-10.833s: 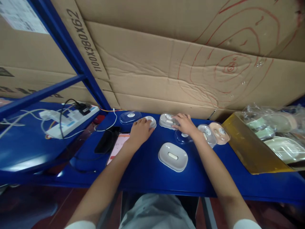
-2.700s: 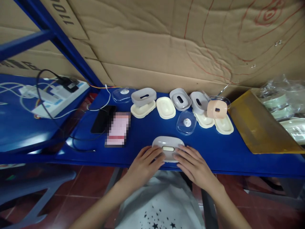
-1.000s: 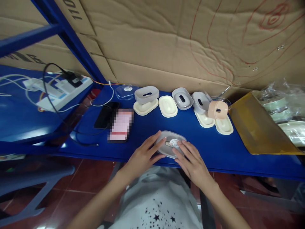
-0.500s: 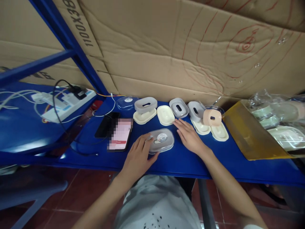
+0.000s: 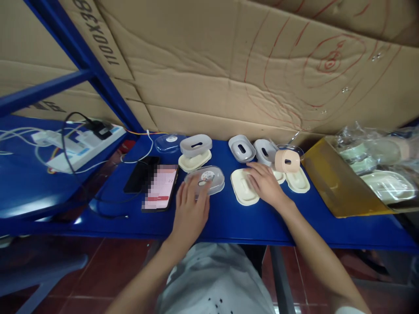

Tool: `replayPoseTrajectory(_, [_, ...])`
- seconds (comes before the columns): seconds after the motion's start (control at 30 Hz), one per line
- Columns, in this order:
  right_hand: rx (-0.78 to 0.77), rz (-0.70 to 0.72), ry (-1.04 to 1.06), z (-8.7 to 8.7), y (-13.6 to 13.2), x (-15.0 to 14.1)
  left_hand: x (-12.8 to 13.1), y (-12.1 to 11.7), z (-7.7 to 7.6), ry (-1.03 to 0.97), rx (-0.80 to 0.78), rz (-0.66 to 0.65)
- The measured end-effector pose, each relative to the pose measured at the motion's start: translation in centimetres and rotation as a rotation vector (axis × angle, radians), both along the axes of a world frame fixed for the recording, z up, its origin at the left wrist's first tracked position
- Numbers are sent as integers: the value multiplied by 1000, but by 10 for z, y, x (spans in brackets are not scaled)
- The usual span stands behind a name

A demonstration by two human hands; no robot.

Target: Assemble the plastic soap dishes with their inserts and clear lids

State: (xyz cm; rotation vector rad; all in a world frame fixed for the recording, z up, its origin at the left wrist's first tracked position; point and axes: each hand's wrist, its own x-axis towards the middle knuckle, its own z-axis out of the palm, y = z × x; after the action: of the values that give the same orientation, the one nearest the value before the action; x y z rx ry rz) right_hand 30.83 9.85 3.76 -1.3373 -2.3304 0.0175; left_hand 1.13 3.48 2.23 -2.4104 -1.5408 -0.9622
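The person's shirt (image 5: 212, 279) is at the near edge of the blue tabletop (image 5: 225, 222). The left hand (image 5: 190, 209) is palm down, fingers spread apart over the near left part of a grey dish (image 5: 216, 182) with a clear cover and round label. The right hand (image 5: 266, 185) is on the right portion of a cream base (image 5: 241, 192), fingers extended and slightly bent; whether they grip it cannot be determined. The cream base lies flat, right of the grey dish and apart from it. Left of the left hand lies a lit phone (image 5: 163, 189); a dark phone (image 5: 139, 174) is beside it.

Farther back, a grey shell (image 5: 196, 151) is tilted on another cream piece (image 5: 193, 164). Two more grey shells (image 5: 235, 146) and a peach shell (image 5: 280, 161) stand right of it. An open carton (image 5: 330, 183) is at far right. A cardboard panel (image 5: 196, 65) stands behind.
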Motion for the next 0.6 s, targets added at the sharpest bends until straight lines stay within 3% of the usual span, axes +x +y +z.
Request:
replayPoseTrajectory(0.13, [-35, -56, 54, -1, 40, -9, 30, -1, 3, 171, -54, -342])
replayPoseTrajectory(0.23, [-42, -48, 128, 5, 46, -9, 52, -4, 8, 282, -100, -505])
replayPoseTrajectory(0.37, [-56, -103, 326, 5, 11, 4, 74, -20, 13, 314, -139, -556])
replayPoseTrajectory(0.5, [-101, -225, 535, -20, -37, 16, 83, -41, 7, 278, -134, -629])
replayPoseTrajectory(0.6, [-112, -303, 626, -39, -57, 23, 73, -49, -1, 221, -112, -653])
